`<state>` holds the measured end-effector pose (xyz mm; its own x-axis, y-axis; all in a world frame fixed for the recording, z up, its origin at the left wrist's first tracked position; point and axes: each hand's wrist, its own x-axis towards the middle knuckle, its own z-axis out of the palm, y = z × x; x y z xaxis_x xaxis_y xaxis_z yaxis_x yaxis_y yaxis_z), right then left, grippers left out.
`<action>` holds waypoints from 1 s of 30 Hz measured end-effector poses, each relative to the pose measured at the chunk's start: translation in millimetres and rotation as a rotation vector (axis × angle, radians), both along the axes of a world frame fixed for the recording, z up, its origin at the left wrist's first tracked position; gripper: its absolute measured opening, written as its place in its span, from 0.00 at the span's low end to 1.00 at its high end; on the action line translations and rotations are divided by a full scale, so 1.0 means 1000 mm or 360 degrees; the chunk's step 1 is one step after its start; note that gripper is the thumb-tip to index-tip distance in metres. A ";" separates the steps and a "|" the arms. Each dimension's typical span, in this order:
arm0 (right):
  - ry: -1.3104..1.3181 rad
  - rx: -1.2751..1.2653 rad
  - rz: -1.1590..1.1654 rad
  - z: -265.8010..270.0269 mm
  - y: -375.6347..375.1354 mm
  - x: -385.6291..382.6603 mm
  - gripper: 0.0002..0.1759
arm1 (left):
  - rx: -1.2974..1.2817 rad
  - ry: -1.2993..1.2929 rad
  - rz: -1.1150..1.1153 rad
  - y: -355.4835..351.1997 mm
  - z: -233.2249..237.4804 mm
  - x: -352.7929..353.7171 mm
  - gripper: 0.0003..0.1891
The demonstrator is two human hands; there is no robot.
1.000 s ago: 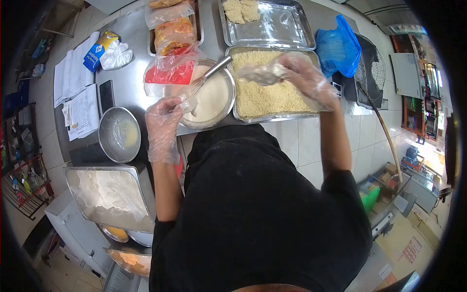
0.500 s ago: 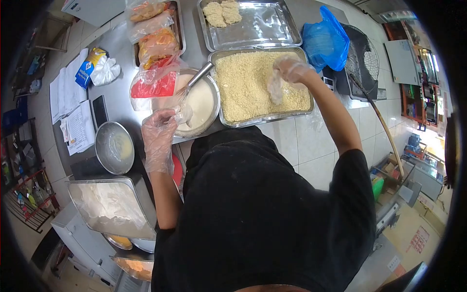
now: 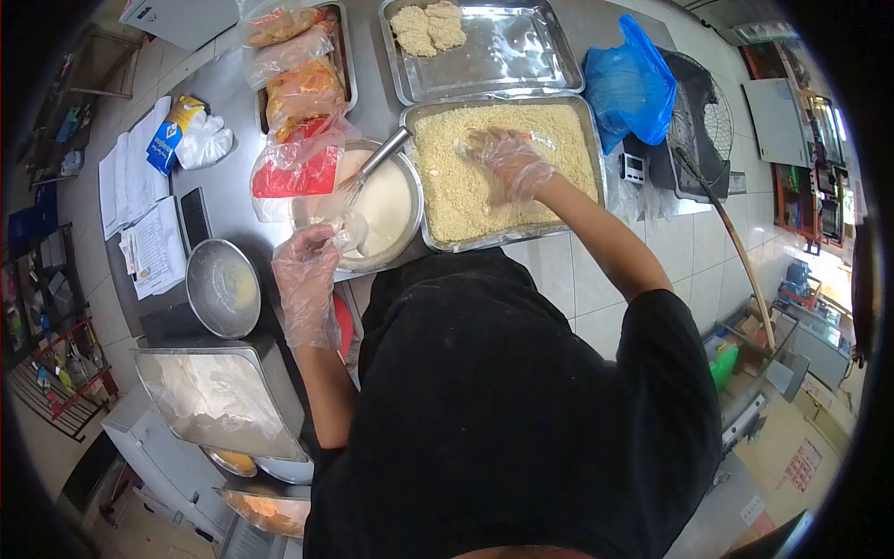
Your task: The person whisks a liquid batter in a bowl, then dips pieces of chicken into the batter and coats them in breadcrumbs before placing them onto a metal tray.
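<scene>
In a clear plastic glove, my right hand (image 3: 514,164) lies spread, palm down, on the pale crumbs (image 3: 466,200) that fill a metal tray (image 3: 603,177). My left hand (image 3: 309,270), also gloved, is at the near left rim of a bowl of white batter (image 3: 386,212); its fingers are curled together, and what they pinch is too unclear to name. A metal whisk (image 3: 374,166) leans in the batter. Beyond the crumbs, a second tray (image 3: 503,56) holds coated pieces (image 3: 428,28) at its left end.
Bagged orange-coloured meat (image 3: 303,88) lies in a tray at the back left. A blue bag (image 3: 629,84), a small timer (image 3: 633,168) and a wire strainer (image 3: 698,112) are at the right. Papers (image 3: 154,247), a phone (image 3: 194,216) and a grey bowl (image 3: 223,289) are left.
My right hand has moved left and come down onto the crumbs, with its fingers now spread. My left hand stays beside the batter bowl. The view has shifted slightly.
</scene>
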<state>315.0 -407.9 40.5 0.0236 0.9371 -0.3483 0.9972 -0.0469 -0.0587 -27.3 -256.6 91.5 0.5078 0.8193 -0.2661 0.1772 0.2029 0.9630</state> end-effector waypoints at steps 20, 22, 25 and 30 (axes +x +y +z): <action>-0.0170 0.0324 -0.0579 -0.033 -0.099 -0.009 0.53 | 0.0018 0.0100 -0.0083 0.026 -0.008 0.005 0.12; 0.0025 0.0324 -0.0925 -0.012 -0.104 -0.006 0.56 | 0.0028 0.0113 -0.0080 0.028 -0.014 0.004 0.12; 0.0048 0.0129 -0.1349 -0.008 -0.104 -0.007 0.62 | 0.0039 0.0114 -0.0067 0.028 -0.015 0.003 0.12; 0.0153 -0.0188 -0.1613 -0.026 -0.114 0.006 0.63 | 0.0052 0.0086 -0.0015 0.028 -0.008 0.006 0.13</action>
<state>321.0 -521.5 14.9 0.7525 0.4519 -0.4791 0.4771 -0.8755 -0.0766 -21.7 -229.0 83.6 0.5014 0.8232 -0.2665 0.2310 0.1695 0.9581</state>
